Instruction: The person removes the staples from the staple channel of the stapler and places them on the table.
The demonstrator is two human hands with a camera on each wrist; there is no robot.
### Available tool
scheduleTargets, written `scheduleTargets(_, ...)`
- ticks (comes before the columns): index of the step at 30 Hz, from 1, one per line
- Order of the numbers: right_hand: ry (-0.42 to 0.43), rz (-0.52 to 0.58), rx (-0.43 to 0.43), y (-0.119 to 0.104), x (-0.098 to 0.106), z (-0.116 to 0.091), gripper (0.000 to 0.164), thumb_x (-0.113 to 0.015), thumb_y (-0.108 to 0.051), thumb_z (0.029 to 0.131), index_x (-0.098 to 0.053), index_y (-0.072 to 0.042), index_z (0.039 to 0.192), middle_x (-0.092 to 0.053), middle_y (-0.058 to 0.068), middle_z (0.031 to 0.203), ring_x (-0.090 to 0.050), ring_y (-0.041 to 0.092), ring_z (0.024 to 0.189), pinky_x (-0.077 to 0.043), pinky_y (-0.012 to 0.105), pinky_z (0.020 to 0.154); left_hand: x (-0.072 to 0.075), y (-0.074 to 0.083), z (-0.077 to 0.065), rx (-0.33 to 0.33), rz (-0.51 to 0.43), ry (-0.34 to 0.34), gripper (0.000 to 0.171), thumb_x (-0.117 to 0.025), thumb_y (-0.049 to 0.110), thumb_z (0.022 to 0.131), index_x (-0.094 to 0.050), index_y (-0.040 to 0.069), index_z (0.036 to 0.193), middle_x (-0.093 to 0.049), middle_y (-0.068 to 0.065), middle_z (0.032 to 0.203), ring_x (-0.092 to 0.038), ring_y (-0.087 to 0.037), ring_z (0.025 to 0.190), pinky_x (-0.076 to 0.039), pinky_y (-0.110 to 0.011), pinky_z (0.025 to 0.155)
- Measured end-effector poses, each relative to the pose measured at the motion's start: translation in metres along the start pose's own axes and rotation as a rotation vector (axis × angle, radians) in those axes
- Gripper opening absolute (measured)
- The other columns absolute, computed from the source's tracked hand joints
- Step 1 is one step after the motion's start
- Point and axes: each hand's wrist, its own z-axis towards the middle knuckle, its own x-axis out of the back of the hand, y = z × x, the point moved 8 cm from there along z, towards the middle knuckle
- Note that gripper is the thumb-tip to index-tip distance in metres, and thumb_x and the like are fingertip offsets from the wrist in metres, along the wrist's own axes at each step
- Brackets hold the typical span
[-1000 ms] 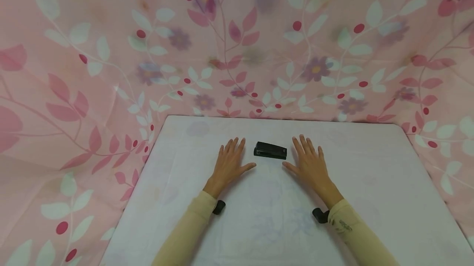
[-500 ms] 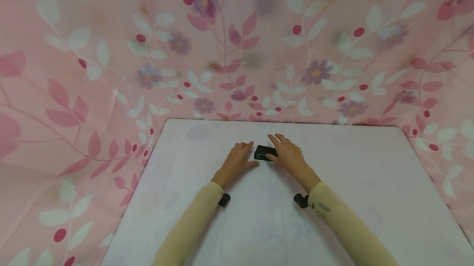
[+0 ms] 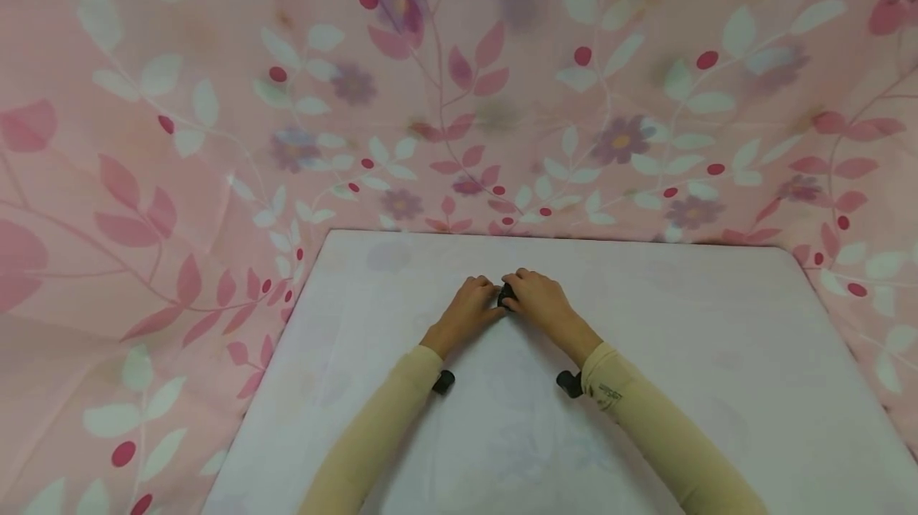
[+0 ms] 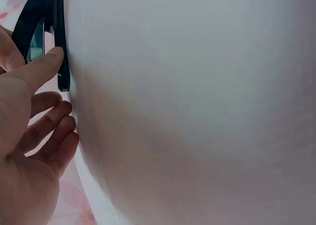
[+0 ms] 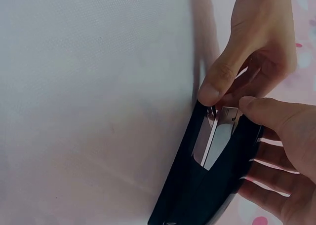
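Observation:
A black stapler (image 3: 505,297) stands on the white-covered table, mostly hidden by the hands in the head view. My right hand (image 3: 543,301) grips its upper arm, with the thumb near the front end and the fingers on the far side, as the right wrist view shows. At that same end, my left hand (image 3: 468,314) pinches the base of the stapler (image 5: 197,185) between thumb and fingers. Between the arm and the base there is a gap, where the metal staple channel (image 5: 217,141) shows. In the left wrist view, the left thumb (image 4: 47,67) lies along the base.
A white cloth (image 3: 516,419) covers the table. Pink floral fabric (image 3: 459,84) hangs behind the table and along its sides. Small black devices sit at both wrists, the left device (image 3: 443,382) and the right device (image 3: 570,383), beside the cream sleeves.
Both hands have come inward from either side of the stapler. The right hand took hold of its arm first, then the left hand closed on its front end.

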Motion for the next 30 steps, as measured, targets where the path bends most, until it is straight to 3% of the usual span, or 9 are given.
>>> scheduleTargets(9,0.006,-0.011,0.016,-0.002,0.001,0.001,0.038,-0.074,-0.030,0.088,-0.067,-0.008,0.118,-0.068,0.010,0.103,-0.069,0.026,0.091,-0.058,0.042,0.072,0.002,0.004,0.001,-0.029,0.006,0.020,0.036,-0.073,0.032,0.088,-0.073,0.005,0.111,-0.066,-0.007,0.107,-0.058,-0.022,0.098,-0.049,-0.032,0.088)
scheduleTargets(23,0.017,-0.007,0.017,0.001,0.001,0.000,0.035,-0.073,-0.031,0.089,-0.067,-0.009,0.115,-0.067,0.010,0.101,-0.068,0.026,0.089,-0.058,0.043,0.071,-0.001,0.004,0.001,-0.016,-0.010,0.009,0.034,-0.070,0.034,0.090,-0.074,0.007,0.110,-0.066,-0.006,0.107,-0.057,-0.022,0.097,-0.049,-0.032,0.088)
scheduleTargets(30,-0.001,0.085,-0.017,0.010,0.013,-0.002,0.037,-0.071,-0.033,0.090,-0.066,-0.011,0.119,-0.068,0.009,0.105,-0.068,0.028,0.091,-0.057,0.046,0.072,-0.001,0.002,0.001,-0.005,0.010,-0.008,0.033,-0.071,0.032,0.090,-0.073,0.007,0.112,-0.065,-0.006,0.108,-0.057,-0.022,0.099,-0.049,-0.032,0.090)
